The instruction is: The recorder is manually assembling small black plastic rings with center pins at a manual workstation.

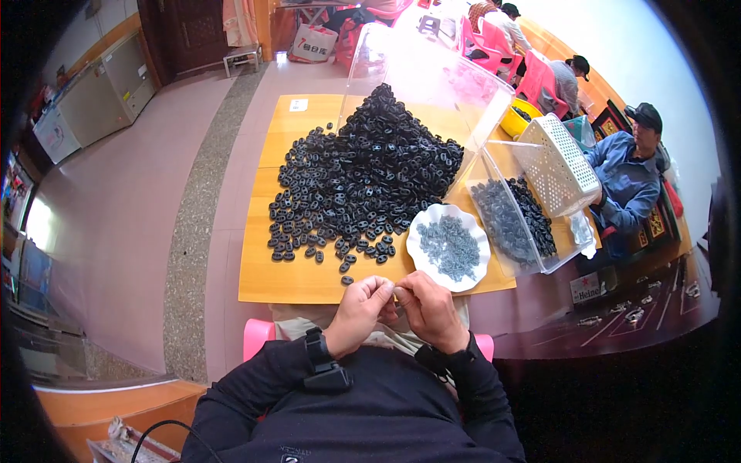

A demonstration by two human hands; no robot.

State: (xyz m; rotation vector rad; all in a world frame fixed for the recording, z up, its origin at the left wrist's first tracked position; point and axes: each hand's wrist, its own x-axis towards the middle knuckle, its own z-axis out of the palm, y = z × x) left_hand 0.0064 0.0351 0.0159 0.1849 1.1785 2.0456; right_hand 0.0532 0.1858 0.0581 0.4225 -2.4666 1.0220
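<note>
Pinkish tiles make up the floor that fills the left of the frame. Against it, a wood-coloured table takes the centre. A broad heap of black two-holed pieces covers its middle, loosening into scattered pieces toward the left and the near edge. A large clear plastic box stands at upper centre, behind the heap and along its right side. At the right of the frame sits a co-worker in a blue jacket and a dark cap. Between this co-worker and the heap is a clear bin holding more dark pieces, with a white perforated basket at its upper right. Left of the bin, near the table's lower edge, a white scalloped dish holds small translucent greyish bits.

The person's hands meet at lower centre, just off the table's near edge. The left hand has its thumb pressed to its curled forefinger; the right hand, just below the dish, is drawn into a similar pinch, fingertips close to the left's. Whether anything lies between them cannot be told. One loose black piece rests just above the left hand.
</note>
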